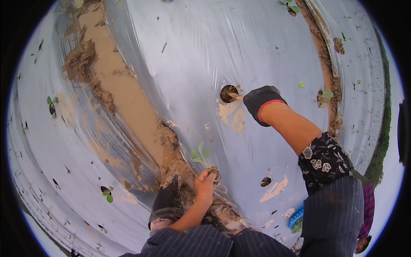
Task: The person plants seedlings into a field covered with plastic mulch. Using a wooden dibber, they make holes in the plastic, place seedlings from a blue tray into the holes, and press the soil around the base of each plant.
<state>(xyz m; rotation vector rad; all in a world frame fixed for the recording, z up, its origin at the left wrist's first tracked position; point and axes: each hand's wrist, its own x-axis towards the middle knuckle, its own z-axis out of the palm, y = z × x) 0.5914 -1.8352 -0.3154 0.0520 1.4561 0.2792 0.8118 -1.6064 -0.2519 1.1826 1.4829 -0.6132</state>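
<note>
My bare left hand (pixel 205 184) pinches a green seedling (pixel 200 157) by its soil-covered root plug, low in the middle of the view. Its few pale leaves point up and to the left. My right hand (pixel 264 102) wears a black glove with a red cuff edge and is closed around a wooden stick (pixel 235 95). The stick's far end reaches into a round planting hole (pixel 227 91) in the silver plastic mulch film (pixel 186 80). Most of the grip is hidden by the glove, and the stick's tip is lost in the dark hole.
A muddy, water-filled furrow (pixel 128 99) runs along the left, with my rubber boot (pixel 167 199) at its lower end. Another hole (pixel 265 181) lies nearer me. A blue basket (pixel 296 218) holds greenery. A planted seedling (pixel 327 94) stands right. Another person (pixel 367 212) is at the lower right.
</note>
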